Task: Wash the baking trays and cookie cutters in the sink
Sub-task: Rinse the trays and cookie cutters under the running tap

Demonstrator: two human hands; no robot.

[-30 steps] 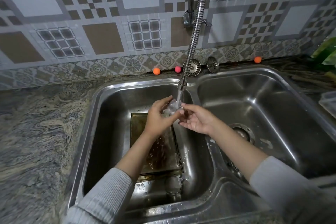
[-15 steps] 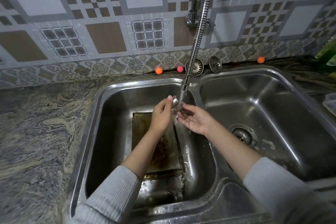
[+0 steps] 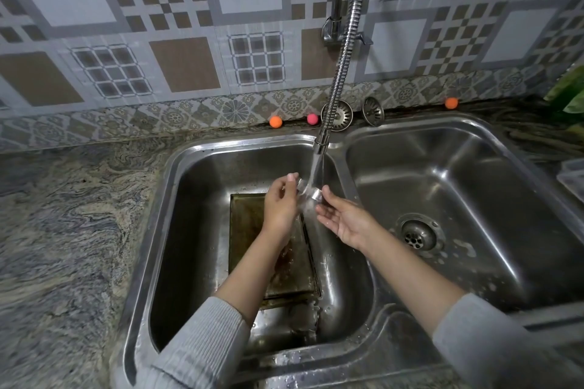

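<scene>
Rinsing step: the left hand (image 3: 281, 205) pinches a small metal cookie cutter (image 3: 308, 191) under the running water (image 3: 316, 174) — the right hand (image 3: 346, 221), fingers relaxed, cups below; next, likely the baking tray (image 3: 252, 230).

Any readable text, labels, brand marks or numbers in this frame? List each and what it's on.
None readable.
Wall tiles: geometric patterns only, no lettering.
Sink, faucet hose, strainers: no brand mark visible.
Baking tray: no marking visible.
Small metal piece between the hands: too blurred under the water to tell.
</scene>
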